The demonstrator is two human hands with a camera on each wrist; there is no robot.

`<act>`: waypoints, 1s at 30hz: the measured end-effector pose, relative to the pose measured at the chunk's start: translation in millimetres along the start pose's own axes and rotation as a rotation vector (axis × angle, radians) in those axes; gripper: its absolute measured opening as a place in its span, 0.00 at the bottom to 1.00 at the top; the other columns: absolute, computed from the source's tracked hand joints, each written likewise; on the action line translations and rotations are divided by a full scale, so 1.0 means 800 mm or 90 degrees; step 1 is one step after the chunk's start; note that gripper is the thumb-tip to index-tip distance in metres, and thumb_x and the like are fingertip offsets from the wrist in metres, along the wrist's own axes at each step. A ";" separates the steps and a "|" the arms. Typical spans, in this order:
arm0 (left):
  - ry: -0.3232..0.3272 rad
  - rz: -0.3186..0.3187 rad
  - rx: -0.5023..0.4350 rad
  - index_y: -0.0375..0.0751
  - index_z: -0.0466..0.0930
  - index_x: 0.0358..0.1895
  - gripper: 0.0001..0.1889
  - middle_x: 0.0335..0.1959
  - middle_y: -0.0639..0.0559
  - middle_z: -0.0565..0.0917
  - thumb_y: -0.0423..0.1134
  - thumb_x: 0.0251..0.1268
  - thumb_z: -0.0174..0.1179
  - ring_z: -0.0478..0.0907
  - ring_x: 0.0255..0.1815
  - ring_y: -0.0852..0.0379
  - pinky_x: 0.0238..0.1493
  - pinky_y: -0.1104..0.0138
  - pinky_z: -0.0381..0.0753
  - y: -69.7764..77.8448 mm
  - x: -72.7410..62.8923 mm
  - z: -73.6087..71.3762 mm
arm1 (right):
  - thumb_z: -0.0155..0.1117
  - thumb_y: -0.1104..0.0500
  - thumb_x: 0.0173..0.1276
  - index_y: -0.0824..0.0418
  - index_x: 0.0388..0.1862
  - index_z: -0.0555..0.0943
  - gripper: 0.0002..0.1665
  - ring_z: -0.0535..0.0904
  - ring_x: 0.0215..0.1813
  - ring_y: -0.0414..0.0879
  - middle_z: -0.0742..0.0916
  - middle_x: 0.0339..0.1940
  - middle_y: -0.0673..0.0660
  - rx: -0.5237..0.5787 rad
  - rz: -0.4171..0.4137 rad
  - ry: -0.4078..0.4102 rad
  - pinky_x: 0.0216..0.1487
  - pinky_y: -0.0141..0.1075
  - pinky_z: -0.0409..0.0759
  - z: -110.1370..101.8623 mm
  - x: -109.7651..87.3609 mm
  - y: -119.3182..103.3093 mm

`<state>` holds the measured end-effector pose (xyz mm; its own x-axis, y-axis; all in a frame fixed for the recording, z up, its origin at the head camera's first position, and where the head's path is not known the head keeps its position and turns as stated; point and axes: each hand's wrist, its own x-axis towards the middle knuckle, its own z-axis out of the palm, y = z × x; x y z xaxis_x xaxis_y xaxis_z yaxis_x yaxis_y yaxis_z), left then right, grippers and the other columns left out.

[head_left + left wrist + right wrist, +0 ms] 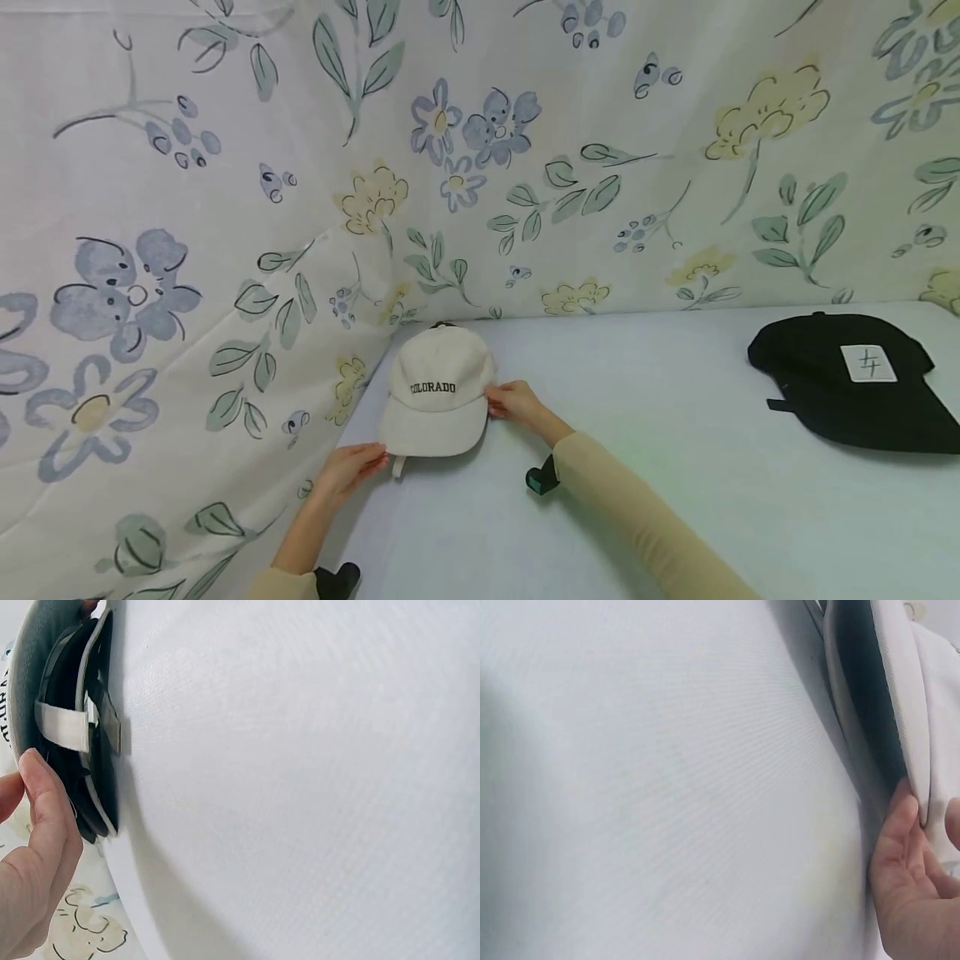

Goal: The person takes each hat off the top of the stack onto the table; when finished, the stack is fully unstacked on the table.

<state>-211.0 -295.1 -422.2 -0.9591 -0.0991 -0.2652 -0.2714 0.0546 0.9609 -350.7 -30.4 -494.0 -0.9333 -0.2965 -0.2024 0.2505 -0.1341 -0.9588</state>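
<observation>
A cream baseball cap (pixel 441 375) with "COLORADO" in dark letters lies near the back left of the white surface, its brim toward me. My left hand (pixel 351 475) pinches the brim's left corner between thumb and fingers. On the cap's right side, my right hand (pixel 521 404) grips the edge where brim meets crown, its fingers (pixel 900 825) tucked under. Seen from the left wrist, a light strap (pixel 64 726) hangs below the brim, and dark layers with a pale edge (pixel 101 802) lie beneath; whether these are another cap I cannot tell.
A black cap (pixel 832 408) with a white square label lies at the right of the white surface (pixel 660 383). Flower-printed cloth (pixel 225 208) rises along the back and left side, close to the cream cap and my left arm.
</observation>
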 end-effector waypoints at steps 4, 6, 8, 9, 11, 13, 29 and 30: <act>0.003 0.008 0.024 0.14 0.66 0.45 0.14 0.26 0.49 0.78 0.26 0.61 0.50 0.76 0.28 0.62 0.33 0.74 0.78 -0.006 -0.002 0.003 | 0.60 0.57 0.60 0.76 0.47 0.72 0.24 0.78 0.29 0.44 0.81 0.32 0.62 -0.074 0.029 0.055 0.35 0.33 0.79 0.009 -0.024 -0.021; 0.006 0.010 0.033 0.16 0.67 0.42 0.12 0.26 0.48 0.78 0.26 0.61 0.50 0.76 0.27 0.62 0.33 0.74 0.78 -0.008 -0.003 0.005 | 0.60 0.57 0.61 0.77 0.46 0.72 0.24 0.77 0.28 0.42 0.80 0.31 0.61 -0.100 0.019 0.051 0.33 0.31 0.79 0.010 -0.033 -0.030; 0.014 0.011 0.033 0.17 0.69 0.41 0.10 0.26 0.48 0.78 0.26 0.61 0.50 0.76 0.27 0.61 0.33 0.73 0.78 -0.008 -0.004 0.006 | 0.60 0.57 0.61 0.76 0.45 0.73 0.23 0.76 0.28 0.41 0.80 0.30 0.59 -0.110 0.018 0.045 0.33 0.30 0.78 0.010 -0.038 -0.037; 0.017 0.012 0.036 0.18 0.69 0.41 0.10 0.26 0.47 0.78 0.26 0.61 0.50 0.76 0.28 0.61 0.33 0.73 0.78 -0.008 -0.004 0.007 | 0.60 0.57 0.61 0.76 0.44 0.73 0.22 0.75 0.27 0.41 0.79 0.29 0.58 -0.116 0.012 0.040 0.32 0.29 0.78 0.009 -0.039 -0.039; 0.018 0.019 0.042 0.18 0.69 0.41 0.10 0.26 0.47 0.78 0.26 0.60 0.51 0.77 0.28 0.61 0.34 0.72 0.79 -0.007 -0.005 0.007 | 0.60 0.57 0.61 0.74 0.42 0.75 0.19 0.75 0.28 0.41 0.79 0.28 0.57 -0.126 0.006 0.035 0.32 0.30 0.78 0.009 -0.041 -0.044; 0.016 0.027 0.048 0.18 0.69 0.41 0.11 0.26 0.47 0.78 0.26 0.61 0.51 0.77 0.28 0.61 0.34 0.72 0.79 -0.005 -0.006 0.008 | 0.60 0.57 0.60 0.71 0.38 0.77 0.17 0.74 0.27 0.41 0.79 0.27 0.56 -0.134 -0.003 0.040 0.30 0.30 0.77 0.009 -0.038 -0.046; -0.007 0.068 0.060 0.18 0.66 0.47 0.16 0.32 0.45 0.78 0.29 0.61 0.53 0.77 0.32 0.61 0.37 0.74 0.77 0.025 -0.013 0.033 | 0.62 0.56 0.59 0.71 0.35 0.77 0.16 0.78 0.29 0.44 0.81 0.28 0.57 -0.170 -0.107 0.069 0.43 0.44 0.78 -0.015 -0.051 -0.088; -0.012 0.072 0.059 0.18 0.66 0.47 0.16 0.32 0.45 0.78 0.29 0.60 0.53 0.77 0.32 0.61 0.37 0.74 0.77 0.028 -0.012 0.037 | 0.62 0.56 0.58 0.70 0.35 0.77 0.17 0.78 0.30 0.45 0.80 0.28 0.58 -0.171 -0.108 0.067 0.44 0.44 0.77 -0.020 -0.052 -0.092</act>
<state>-209.8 -263.6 -400.7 -0.9851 -0.0686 -0.1577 -0.1668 0.1566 0.9735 -334.5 6.9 -418.4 -0.9809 -0.1903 -0.0409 0.0252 0.0843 -0.9961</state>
